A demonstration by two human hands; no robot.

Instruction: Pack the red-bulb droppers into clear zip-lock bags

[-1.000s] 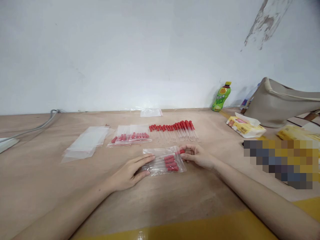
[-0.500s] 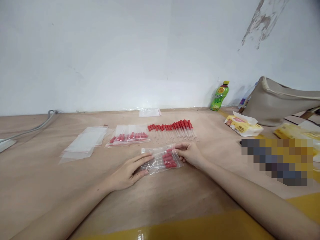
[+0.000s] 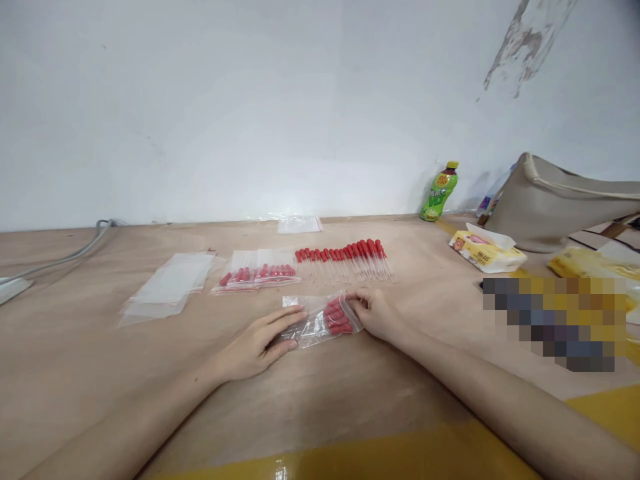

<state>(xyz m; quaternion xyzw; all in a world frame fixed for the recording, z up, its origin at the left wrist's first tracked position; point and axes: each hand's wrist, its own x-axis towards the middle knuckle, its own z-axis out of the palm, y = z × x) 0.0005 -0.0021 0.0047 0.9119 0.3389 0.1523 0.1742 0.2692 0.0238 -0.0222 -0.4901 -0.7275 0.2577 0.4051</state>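
Note:
A clear zip bag lies on the table in front of me, with several red-bulbed droppers inside, bulbs toward its right end. My left hand rests flat on the bag's left end, fingers stretched out and thumb apart. At the right end my right hand pinches the bag's edge between thumb and fingers; some of its fingertips are hidden. Just beyond, a row of loose droppers with red bulbs and clear tubes lies side by side. Filled bags of droppers overlap to the left of that row.
Flat bags lie in a pile at left, and another bag is near the wall. A green drink bottle, a tissue pack and a beige handbag stand at right. A grey cable runs at far left.
My right hand has shifted slightly at the bag's right edge, which now tilts up more, and the bulbs inside lie closer to that end. My left hand stays in place.

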